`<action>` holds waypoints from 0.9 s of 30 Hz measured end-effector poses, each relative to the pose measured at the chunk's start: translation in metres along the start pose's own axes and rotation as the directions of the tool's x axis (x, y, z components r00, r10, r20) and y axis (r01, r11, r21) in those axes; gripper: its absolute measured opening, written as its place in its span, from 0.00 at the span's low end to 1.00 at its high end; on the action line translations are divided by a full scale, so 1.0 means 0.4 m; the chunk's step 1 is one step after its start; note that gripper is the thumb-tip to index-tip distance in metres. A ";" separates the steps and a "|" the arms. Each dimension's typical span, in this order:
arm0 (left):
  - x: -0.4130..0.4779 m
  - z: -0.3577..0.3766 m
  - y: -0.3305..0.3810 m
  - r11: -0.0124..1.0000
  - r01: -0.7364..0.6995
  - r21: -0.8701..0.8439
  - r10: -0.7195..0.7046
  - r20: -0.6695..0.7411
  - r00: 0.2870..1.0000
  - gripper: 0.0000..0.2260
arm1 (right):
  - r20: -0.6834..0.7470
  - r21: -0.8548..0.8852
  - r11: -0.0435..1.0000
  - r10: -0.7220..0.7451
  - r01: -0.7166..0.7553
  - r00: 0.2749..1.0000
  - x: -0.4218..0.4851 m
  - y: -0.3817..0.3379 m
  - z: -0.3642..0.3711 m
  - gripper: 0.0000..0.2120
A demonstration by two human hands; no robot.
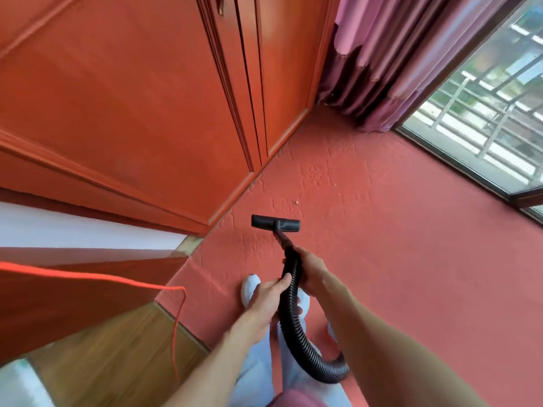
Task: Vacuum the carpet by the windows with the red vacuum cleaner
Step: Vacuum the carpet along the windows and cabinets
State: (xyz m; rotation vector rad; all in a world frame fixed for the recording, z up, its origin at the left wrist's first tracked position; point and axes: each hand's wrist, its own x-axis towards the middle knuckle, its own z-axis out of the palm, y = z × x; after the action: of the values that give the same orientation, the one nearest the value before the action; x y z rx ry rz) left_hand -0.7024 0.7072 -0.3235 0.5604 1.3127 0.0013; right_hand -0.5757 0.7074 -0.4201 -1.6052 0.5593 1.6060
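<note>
Vacuum nozzle point(275, 223) is lying flat on the red embossed carpet point(382, 230) near the wooden cabinet point(117, 83), its bar running left to right and its wand pointing away from the person. The right hand point(311, 267) is gripping the wand's top; the left hand point(264, 301) is curling round the ribbed black hose point(289, 312), whose far end is disappearing behind the right forearm.

Open carpet point(396, 230) ahead/R; wardrobe point(132, 98) blocks L, curtain point(382, 69) far corner, window point(484, 113) bounds R
</note>
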 end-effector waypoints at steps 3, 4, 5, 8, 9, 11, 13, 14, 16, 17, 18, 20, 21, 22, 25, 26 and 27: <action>0.067 -0.039 0.000 0.999 0.047 0.019 -0.048 0.035 0.998 0.13 | -0.044 -0.003 1.000 0.021 -0.021 0.999 0.073 0.019 -0.004 0.13; 0.091 -0.055 -0.001 0.998 0.060 0.027 -0.061 0.046 0.997 0.13 | -0.056 -0.003 1.000 0.024 -0.024 0.998 0.094 0.026 -0.004 0.15; 0.111 -0.067 0.002 0.997 0.069 0.041 -0.071 0.051 0.996 0.13 | -0.075 -0.004 1.000 0.027 -0.027 0.997 0.113 0.031 0.001 0.16; 0.167 -0.101 0.002 0.993 0.095 0.068 -0.099 0.055 0.994 0.14 | -0.131 -0.015 0.999 0.042 -0.045 0.990 0.164 0.046 0.006 0.15; 0.185 -0.110 -0.001 0.991 0.108 0.074 -0.113 0.063 0.992 0.14 | -0.146 -0.009 0.999 0.049 -0.051 0.988 0.178 0.049 0.007 0.14; 0.220 -0.127 -0.008 0.985 0.136 0.104 -0.146 0.092 0.985 0.14 | -0.186 -0.011 0.998 0.059 -0.062 0.981 0.200 0.052 0.005 0.12; 0.244 -0.137 -0.009 0.977 0.173 0.127 -0.189 0.122 0.974 0.15 | -0.233 -0.041 0.997 0.055 -0.067 0.971 0.224 0.059 -0.008 0.12; 0.252 -0.139 -0.008 0.973 0.191 0.130 -0.209 0.137 0.968 0.16 | -0.252 -0.056 0.996 0.051 -0.067 0.966 0.228 0.062 -0.014 0.12; 0.258 -0.140 -0.008 0.967 0.214 0.134 -0.234 0.158 0.959 0.17 | -0.257 -0.059 0.996 0.044 -0.061 0.966 0.230 0.065 -0.018 0.13; 0.259 -0.142 -0.007 0.966 0.217 0.138 -0.238 0.163 0.957 0.16 | -0.248 -0.056 0.997 0.041 -0.057 0.968 0.230 0.067 -0.018 0.13; 0.258 -0.142 -0.006 0.966 0.221 0.135 -0.242 0.168 0.956 0.16 | -0.242 -0.059 0.997 0.043 -0.059 0.969 0.228 0.068 -0.018 0.15; 0.262 -0.139 -0.002 0.965 0.230 0.129 -0.250 0.168 0.954 0.17 | -0.238 -0.053 0.997 0.047 -0.062 0.970 0.229 0.064 -0.016 0.17; 0.265 -0.139 -0.001 0.964 0.237 0.121 -0.255 0.163 0.953 0.17 | -0.230 -0.049 0.997 0.050 -0.063 0.972 0.233 0.061 -0.012 0.18; 0.268 -0.139 0.001 0.963 0.242 0.115 -0.258 0.157 0.953 0.17 | -0.219 -0.051 0.996 0.054 -0.067 0.974 0.232 0.056 -0.004 0.19; 0.290 -0.144 0.008 0.963 0.248 0.106 -0.263 0.157 0.952 0.18 | -0.199 -0.075 0.995 0.056 -0.072 0.978 0.251 0.044 0.024 0.20; 0.297 -0.148 0.013 0.962 0.254 0.098 -0.267 0.161 0.950 0.18 | -0.196 -0.082 0.994 0.054 -0.072 0.979 0.259 0.040 0.033 0.20; 0.306 -0.152 0.017 0.962 0.260 0.081 -0.270 0.168 0.948 0.19 | -0.192 -0.086 0.994 0.049 -0.066 0.980 0.272 0.038 0.040 0.20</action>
State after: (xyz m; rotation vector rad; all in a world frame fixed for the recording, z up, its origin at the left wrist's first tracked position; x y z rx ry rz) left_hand -0.7222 0.7746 -0.4409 0.4189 1.2073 -0.3036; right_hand -0.5862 0.7342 -0.5275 -1.8395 0.6451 1.5491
